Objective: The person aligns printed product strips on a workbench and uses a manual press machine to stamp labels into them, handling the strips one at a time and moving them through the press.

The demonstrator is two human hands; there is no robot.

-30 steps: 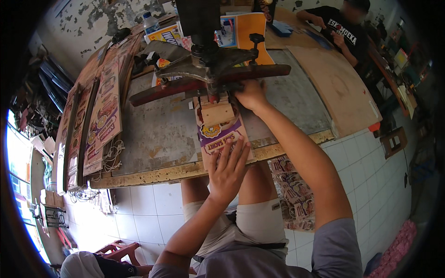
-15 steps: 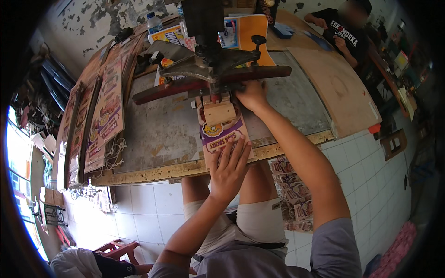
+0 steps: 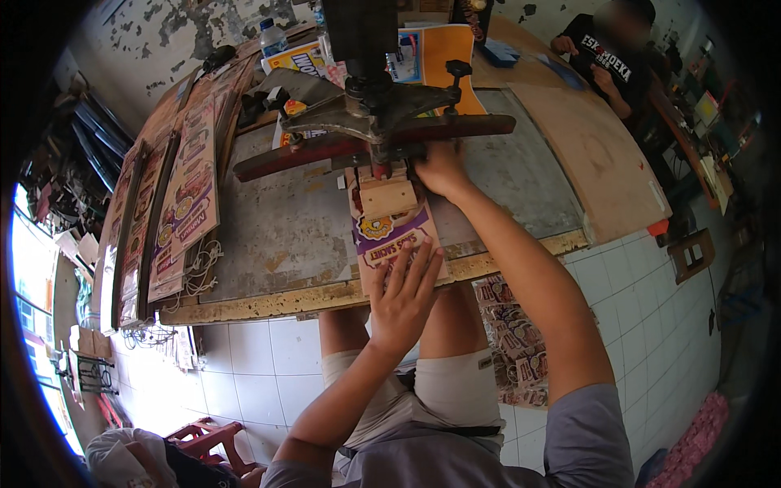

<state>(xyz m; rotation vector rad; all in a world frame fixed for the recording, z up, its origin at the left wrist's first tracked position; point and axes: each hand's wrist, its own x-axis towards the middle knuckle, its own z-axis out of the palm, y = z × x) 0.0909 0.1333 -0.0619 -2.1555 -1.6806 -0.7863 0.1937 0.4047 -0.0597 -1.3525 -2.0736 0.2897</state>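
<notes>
A dark metal press (image 3: 370, 122) with a long red-edged bar (image 3: 480, 126) stands over the grey worktop. Under it lies a printed card sheet (image 3: 411, 229) in purple, pink and yellow, with a wooden block (image 3: 389, 199) on its far part. My left hand (image 3: 404, 285) rests flat on the sheet's near end, fingers stretched out and slightly apart. Beside the block, my right hand (image 3: 442, 169) is closed around the end of a short dark lever (image 3: 413, 152) below the bar. Some of its fingers are hidden behind the bar.
Long printed card strips (image 3: 185, 199) lie at the left, with looped white strings (image 3: 203, 268) beside them. A bottle (image 3: 272, 38) and colourful printed sheets (image 3: 443, 65) are behind the press. A brown board (image 3: 586, 154) covers the right side. Another person (image 3: 606, 61) sits at the far right.
Both my hands, the sheet and the press look almost unmoved. At the lower left, another person has shifted slightly.
</notes>
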